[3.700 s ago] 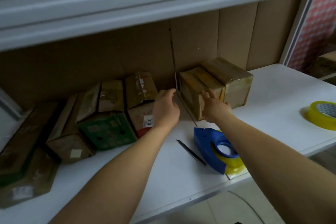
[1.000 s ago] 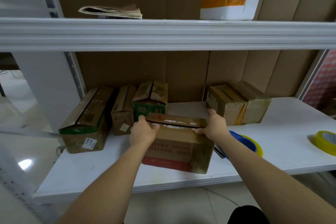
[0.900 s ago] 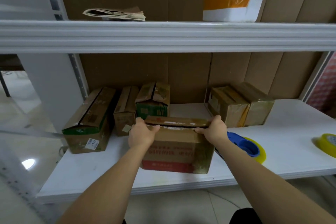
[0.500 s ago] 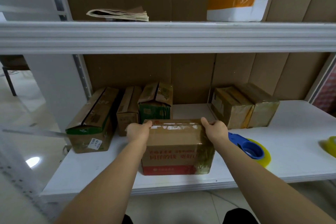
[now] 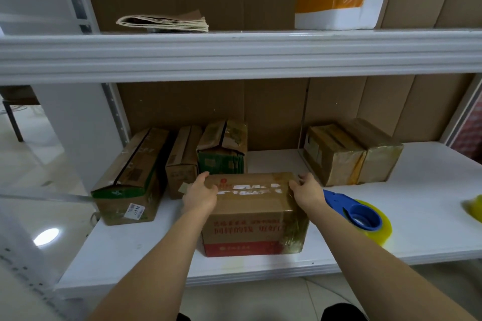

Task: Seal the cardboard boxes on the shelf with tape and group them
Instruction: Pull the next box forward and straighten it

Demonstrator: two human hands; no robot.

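Item 1, far left of my grip: long box (image 5: 130,177) with a green band, lying on the white shelf (image 5: 430,216), seam running away from me.

Item 2, left of my grip: narrow box (image 5: 182,161), then green-fronted box (image 5: 221,148) just behind my left hand, top flaps looking loose.

Item 3, left hand (image 5: 199,197): fingers curled over the top left edge of the red-printed box (image 5: 254,219), holding it.

Item 4, between my hands: that red-printed box, upright near the shelf's front edge, top flaps down with torn label remnants across the seam. I judge it stiff corrugated board, light to moderate in weight, its old tape glossy and likely slick. Best hold is at the two top side edges, pressing the flaps flat.

Item 5, right hand (image 5: 307,194): thumb and fingers gripping the top right edge of the same box.

Item 6, just right of my grip: blue tape dispenser (image 5: 357,211) with a yellow roll.

Item 7, behind and right: two taped boxes (image 5: 352,154), touching.

Item 8, far right: a second tape roll (image 5: 473,207), partly cut off.
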